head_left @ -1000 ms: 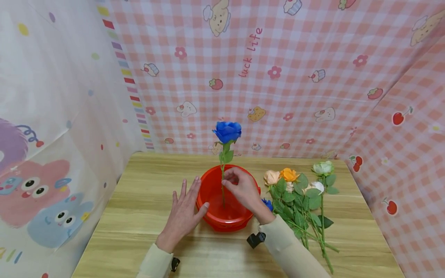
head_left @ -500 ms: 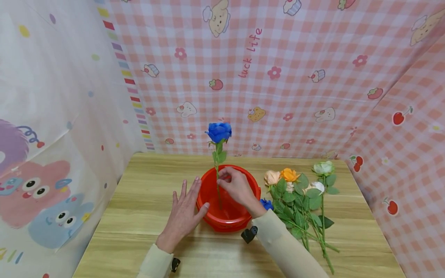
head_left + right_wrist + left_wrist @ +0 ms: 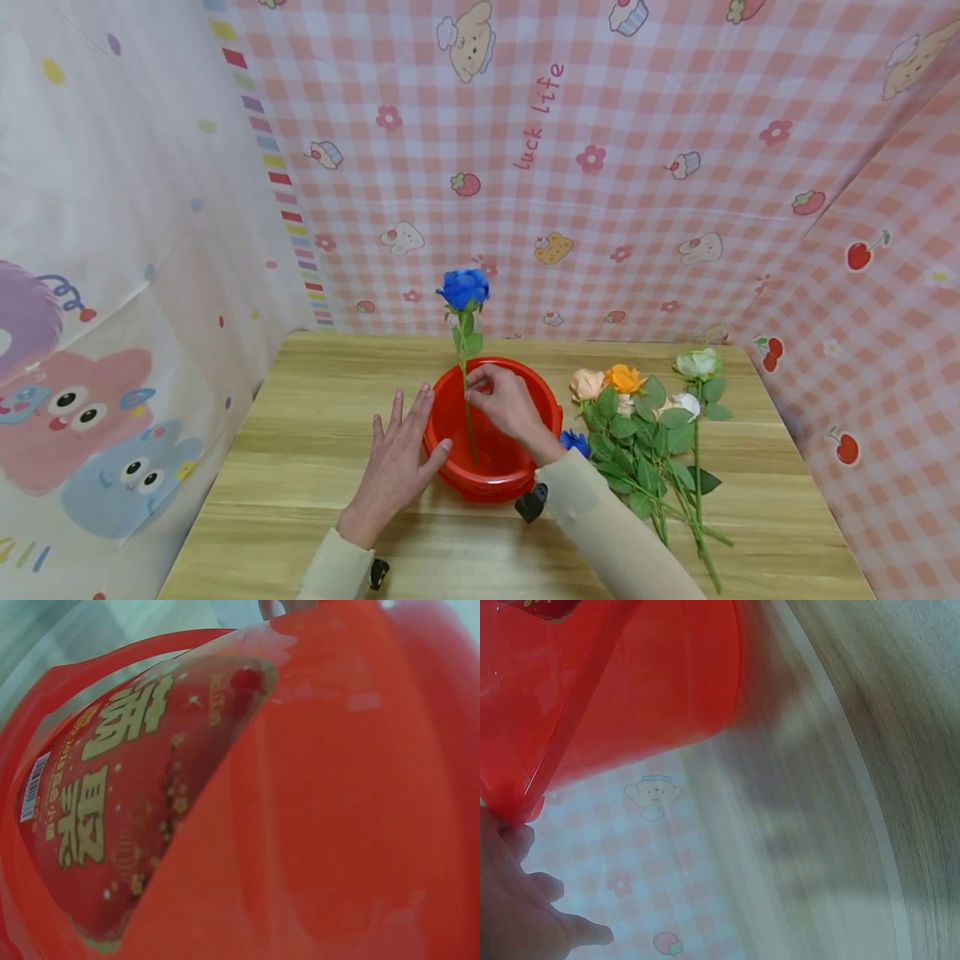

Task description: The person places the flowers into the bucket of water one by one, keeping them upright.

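A blue rose stands nearly upright, its stem reaching down into a red bucket. My right hand, over the bucket's opening, pinches the stem between thumb and fingers. With its fingers spread and fairly straight, my left hand rests against the bucket's left rim. The left wrist view has that hand beside the red bucket wall and its handle. In the right wrist view the bucket nearly fills the picture, with a printed label; the rose is out of sight there.
To the right of the bucket lie several roses: a peach rose, an orange rose, a pale green-white rose and another blue rose. They lie on a wooden table. A checked cloth hangs behind.
My right hand has moved left with the blue rose, whose bloom has shifted left and tips slightly that way. My left hand has stayed on the bucket's rim.
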A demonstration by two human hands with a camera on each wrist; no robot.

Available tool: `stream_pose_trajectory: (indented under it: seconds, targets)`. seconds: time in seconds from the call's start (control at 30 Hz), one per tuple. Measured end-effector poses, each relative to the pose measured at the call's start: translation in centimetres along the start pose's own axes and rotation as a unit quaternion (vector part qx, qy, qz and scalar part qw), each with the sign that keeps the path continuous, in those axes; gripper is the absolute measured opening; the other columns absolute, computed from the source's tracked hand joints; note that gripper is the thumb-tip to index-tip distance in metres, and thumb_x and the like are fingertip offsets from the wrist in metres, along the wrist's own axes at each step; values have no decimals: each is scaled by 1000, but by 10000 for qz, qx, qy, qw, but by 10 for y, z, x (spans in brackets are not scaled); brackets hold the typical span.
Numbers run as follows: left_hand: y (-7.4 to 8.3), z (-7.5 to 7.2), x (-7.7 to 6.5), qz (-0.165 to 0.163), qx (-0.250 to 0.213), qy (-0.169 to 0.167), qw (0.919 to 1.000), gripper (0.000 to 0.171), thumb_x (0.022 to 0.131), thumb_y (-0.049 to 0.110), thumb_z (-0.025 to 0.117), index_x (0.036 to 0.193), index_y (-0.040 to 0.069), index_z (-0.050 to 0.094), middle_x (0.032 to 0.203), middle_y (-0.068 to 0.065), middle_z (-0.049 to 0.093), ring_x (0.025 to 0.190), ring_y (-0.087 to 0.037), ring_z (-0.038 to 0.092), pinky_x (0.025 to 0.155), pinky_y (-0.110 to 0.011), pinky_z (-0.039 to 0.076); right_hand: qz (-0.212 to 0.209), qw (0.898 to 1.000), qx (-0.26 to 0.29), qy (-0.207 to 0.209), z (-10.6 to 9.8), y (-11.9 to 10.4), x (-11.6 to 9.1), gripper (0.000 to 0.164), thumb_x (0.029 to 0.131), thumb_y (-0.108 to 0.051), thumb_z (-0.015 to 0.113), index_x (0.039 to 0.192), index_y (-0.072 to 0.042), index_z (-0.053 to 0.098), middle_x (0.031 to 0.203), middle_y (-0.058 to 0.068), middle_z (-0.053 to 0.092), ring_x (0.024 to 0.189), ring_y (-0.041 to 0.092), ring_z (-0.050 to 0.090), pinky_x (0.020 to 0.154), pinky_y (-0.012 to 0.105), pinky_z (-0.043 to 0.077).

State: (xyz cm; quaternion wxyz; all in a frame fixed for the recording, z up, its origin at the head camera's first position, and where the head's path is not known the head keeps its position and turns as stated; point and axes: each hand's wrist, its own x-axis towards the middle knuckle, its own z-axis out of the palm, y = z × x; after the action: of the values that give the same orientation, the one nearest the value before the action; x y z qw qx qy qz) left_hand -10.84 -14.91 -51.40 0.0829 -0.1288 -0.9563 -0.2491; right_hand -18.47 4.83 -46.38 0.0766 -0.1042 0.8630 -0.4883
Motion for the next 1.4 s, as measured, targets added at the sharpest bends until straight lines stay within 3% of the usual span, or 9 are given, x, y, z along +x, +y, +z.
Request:
stream_pose_trajectory:
  seconds: [0.97, 1.2, 1.4]
  targets:
    - [0, 1, 0, -51, 22, 3, 10000, 78, 101, 47, 57, 165, 11, 29, 171, -3, 24, 157, -43, 12, 114, -79, 15, 477, 9983, -201, -250, 6, 3, 6, 17, 95, -7, 73, 112, -7, 74, 96, 1, 74, 85, 16, 69, 82, 36, 62]
    - [1, 1, 0, -160, -61, -94, 9998, 79, 101, 45, 59, 166, 13, 26, 171, -4, 25, 158, -42, 10, 116, -77, 12, 431, 9979, -279, -388, 1, 2, -2, 33, 96, -15, 74, 128, -5, 73, 116, 8, 76, 101, 23, 73, 86, 40, 62]
    - [1, 1, 0, -167, -24, -107, 9998, 80, 101, 46, 58, 166, 13, 25, 171, -5, 24, 158, -42, 9, 116, -77, 13, 218, 9988, -402, -167, -7, -2, -20, 45, 98, -28, 71, 139, -10, 66, 134, 7, 69, 114, 26, 68, 92, 44, 60]
